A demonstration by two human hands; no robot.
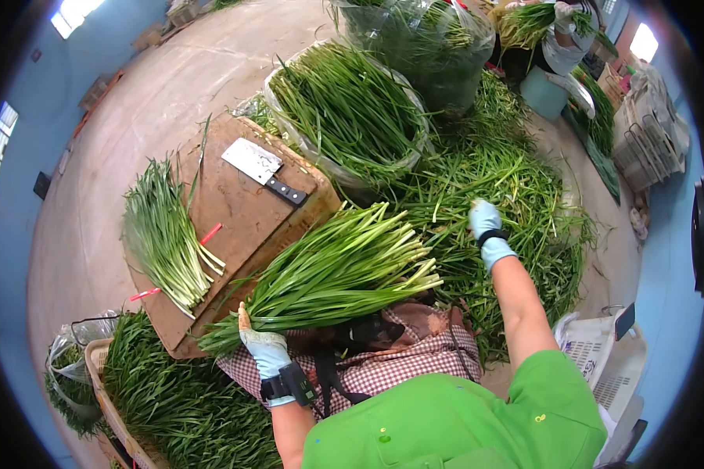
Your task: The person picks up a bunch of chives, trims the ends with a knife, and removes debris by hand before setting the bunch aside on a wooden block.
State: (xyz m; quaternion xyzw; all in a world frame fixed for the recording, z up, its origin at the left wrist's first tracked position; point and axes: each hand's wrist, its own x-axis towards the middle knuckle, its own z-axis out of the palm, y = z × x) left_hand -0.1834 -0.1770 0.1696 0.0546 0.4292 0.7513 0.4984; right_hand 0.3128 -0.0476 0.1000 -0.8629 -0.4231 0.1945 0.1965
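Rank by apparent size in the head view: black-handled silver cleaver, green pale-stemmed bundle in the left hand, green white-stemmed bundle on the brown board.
1. Held bundle in the left hand
2. Resting bundle on the brown board
3. Cleaver

Left hand (266,350) is gripping down low, thumb (244,316) up; right arm (522,313) reaches way out front; right hand (487,223) palm-down-ish. Can't really read its fingers tbh.
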